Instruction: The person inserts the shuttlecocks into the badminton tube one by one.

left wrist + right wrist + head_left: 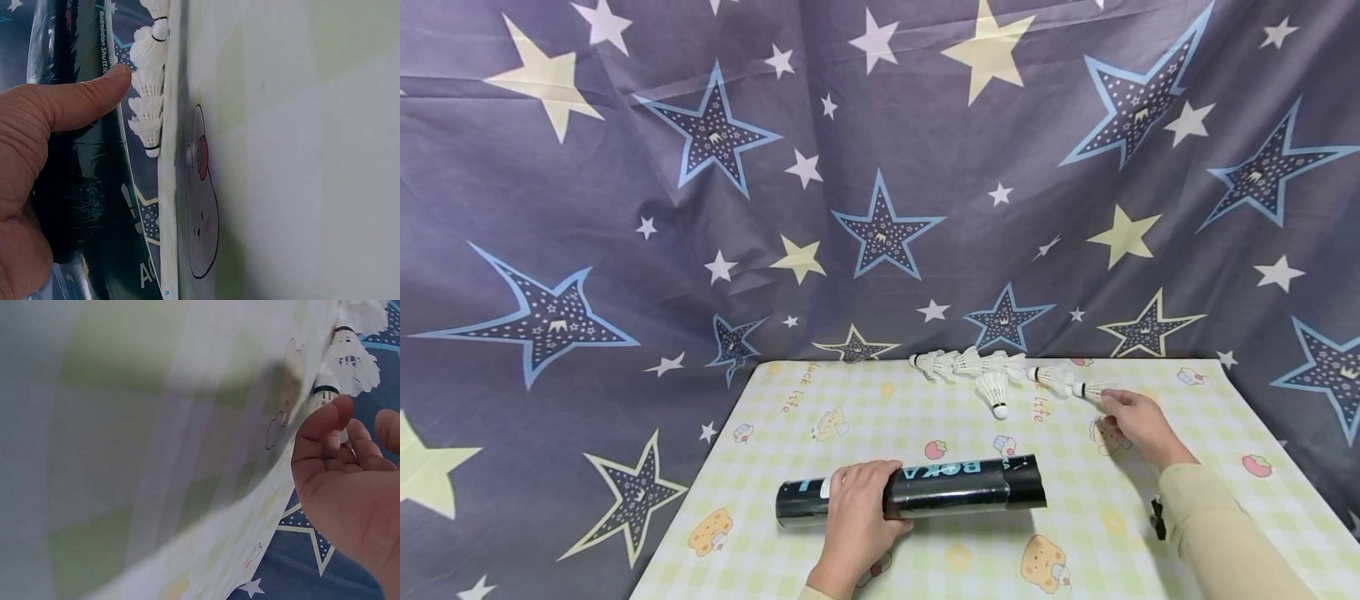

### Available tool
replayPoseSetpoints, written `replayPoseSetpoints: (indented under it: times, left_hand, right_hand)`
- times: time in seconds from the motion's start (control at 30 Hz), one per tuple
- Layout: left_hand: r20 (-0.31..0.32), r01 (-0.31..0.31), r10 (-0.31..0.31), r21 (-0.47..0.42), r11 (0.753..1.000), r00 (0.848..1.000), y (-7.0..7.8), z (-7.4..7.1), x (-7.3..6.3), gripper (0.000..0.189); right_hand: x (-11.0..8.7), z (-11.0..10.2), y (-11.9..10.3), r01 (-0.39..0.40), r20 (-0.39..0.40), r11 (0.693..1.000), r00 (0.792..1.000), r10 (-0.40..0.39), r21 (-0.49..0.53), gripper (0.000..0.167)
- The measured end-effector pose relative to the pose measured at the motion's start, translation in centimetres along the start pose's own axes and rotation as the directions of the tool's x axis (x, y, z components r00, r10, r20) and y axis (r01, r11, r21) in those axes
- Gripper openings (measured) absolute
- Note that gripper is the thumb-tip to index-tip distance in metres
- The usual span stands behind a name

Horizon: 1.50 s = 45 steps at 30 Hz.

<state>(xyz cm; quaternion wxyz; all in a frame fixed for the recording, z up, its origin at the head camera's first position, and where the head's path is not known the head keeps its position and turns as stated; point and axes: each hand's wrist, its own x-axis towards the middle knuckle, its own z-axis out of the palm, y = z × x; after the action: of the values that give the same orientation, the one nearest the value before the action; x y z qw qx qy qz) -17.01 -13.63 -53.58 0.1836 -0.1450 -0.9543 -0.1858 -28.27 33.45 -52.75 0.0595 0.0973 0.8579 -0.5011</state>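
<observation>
My left hand (863, 508) grips a black shuttlecock tube (955, 487) around its body, holding it nearly level over the table. Its thumb (94, 94) lies along the tube's side in the left wrist view. To the right, my right hand (1138, 423) has curled fingers at the feathers of the rightmost shuttlecock (1084, 390), which it pinches by the skirt. That shuttlecock's cork points left, and the fingers partly hide its feathers. Just left of it lies another shuttlecock (1051, 377).
A row of nested white shuttlecocks (970, 363) lies along the table's back edge. In front of the row, a single shuttlecock (994, 392) has its cork toward me. The checked tablecloth (760, 467) meets a star-patterned curtain (880, 125) behind.
</observation>
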Motion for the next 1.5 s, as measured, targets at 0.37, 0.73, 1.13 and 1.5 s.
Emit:
replayPoseSetpoints:
  times: [0.37,0.73,1.13,1.5]
  left_hand:
    - [-0.011,0.007,-0.007,0.009,1.0,1.0,0.0,0.3,0.1,0.088]
    - [-0.019,0.009,-0.009,-0.002,1.0,1.0,0.2,0.4,0.1,0.089]
    - [-0.03,0.009,-0.009,-0.008,1.0,0.999,0.3,0.2,0.2,0.089]
    - [-0.072,0.015,-0.016,-0.019,1.0,0.997,0.6,0.1,0.2,0.09]
  right_hand:
    - [-4.7,-0.4,-0.7,-0.104,-0.014,0.762,0.989,0.146,0.639,0.03]
    - [-10.5,1.0,0.3,0.0,-0.006,0.274,1.0,0.02,0.962,0.022]
    - [-14.0,4.1,-2.4,0.196,-0.164,0.385,0.98,-0.116,0.902,0.026]
    - [-15.0,7.1,-4.4,0.192,-0.202,0.605,0.978,-0.052,0.773,0.016]
